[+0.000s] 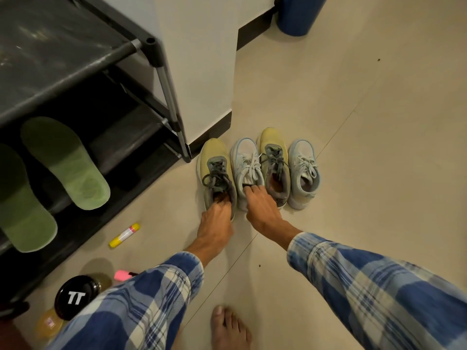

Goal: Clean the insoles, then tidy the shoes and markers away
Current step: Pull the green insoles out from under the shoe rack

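Several shoes stand in a row on the floor: a yellow shoe [214, 157], a light blue shoe [246, 157], a second yellow shoe [274, 147] and a second light blue shoe [302, 160]. My left hand [217, 218] has its fingers inside the heel opening of the left yellow shoe and grips it. My right hand [260, 205] grips the opening of the left light blue shoe. Two green insoles [65, 162] lean on the black shoe rack [75, 72]. A yellow marker [124, 235] and a pink marker [122, 275] lie on the floor.
A bottle with a black cap [74, 296] stands at the lower left. A white wall corner [202, 72] rises behind the shoes, and a blue cylinder [300, 13] stands at the top. My bare foot [230, 327] is on the tiled floor.
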